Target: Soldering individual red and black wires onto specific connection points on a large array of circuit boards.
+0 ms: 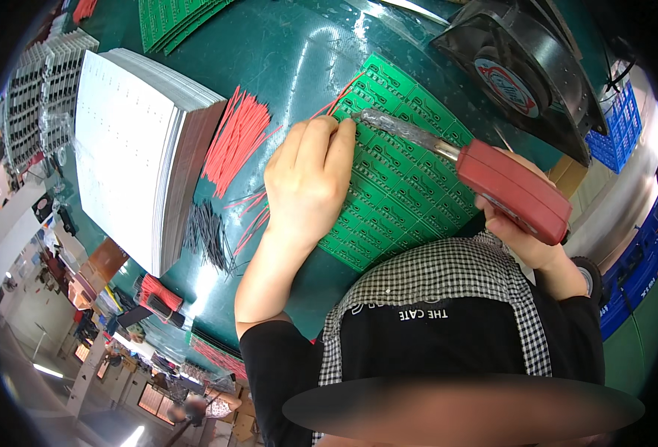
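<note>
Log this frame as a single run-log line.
left hand: pinching red wire on green circuit panel | right hand: gripping red soldering iron, tip at wire | nearby: red wire pile

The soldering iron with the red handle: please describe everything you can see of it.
The soldering iron has a thick red handle, plastic by its look, and a long grey metal shaft. The right hand grips the handle. It lies slanted, tip toward the upper left, meeting the green circuit board panel beside the left hand's fingertips, which pinch a thin red wire.
</note>
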Demonstrator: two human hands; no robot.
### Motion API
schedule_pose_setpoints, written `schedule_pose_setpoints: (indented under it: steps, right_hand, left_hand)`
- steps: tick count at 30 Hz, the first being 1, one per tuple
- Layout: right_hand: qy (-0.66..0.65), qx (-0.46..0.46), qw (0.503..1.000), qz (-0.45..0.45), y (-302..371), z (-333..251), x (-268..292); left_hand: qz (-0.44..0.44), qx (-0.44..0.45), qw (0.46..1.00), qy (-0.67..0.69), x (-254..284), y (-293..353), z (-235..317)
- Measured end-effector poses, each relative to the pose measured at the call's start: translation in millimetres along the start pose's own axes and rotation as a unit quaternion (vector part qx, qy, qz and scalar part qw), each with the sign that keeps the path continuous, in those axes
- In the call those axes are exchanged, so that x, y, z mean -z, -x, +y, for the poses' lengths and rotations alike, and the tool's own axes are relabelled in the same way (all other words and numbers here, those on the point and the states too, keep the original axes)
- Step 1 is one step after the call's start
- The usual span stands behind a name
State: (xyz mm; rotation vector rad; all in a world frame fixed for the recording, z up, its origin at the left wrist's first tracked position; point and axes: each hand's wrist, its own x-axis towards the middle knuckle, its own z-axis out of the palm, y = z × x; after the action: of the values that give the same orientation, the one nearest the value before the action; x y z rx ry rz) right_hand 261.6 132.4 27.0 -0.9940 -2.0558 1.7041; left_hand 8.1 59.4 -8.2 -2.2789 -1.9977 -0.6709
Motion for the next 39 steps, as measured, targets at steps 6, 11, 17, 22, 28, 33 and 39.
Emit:
schedule_pose_setpoints:
  steps: [6,11,17,22,28,33,39]
  right_hand:
    - [-0.089,-0.076,0.993,0.006,3,0,0]
    - [-0.118,-0.087,0.989,-0.008,4,1,1]
    - [-0.219,-0.077,0.972,0.037,8,7,-3]
    - [-0.21,-0.065,0.975,0.019,10,10,0]
    - [-0.179,-0.066,0.982,0.014,11,13,1]
    - [-0.22,-0.104,0.969,0.04,9,6,-3]
    - [-0.194,-0.133,0.971,0.049,11,8,-2]
  left_hand:
    - [-0.005,0.002,1.0,0.0,1,-1,1]
    - [-0.002,0.0,1.0,-0.002,0,-1,1]
    - [0.007,0.029,0.999,0.034,-1,-9,3]
    - [-0.028,0.048,0.998,0.042,0,-19,7]
    - [-0.022,0.04,0.998,0.048,-2,-17,6]
    - [-0.013,0.027,0.999,0.03,-5,-16,5]
    - [-0.012,0.028,0.999,0.029,-4,-17,6]
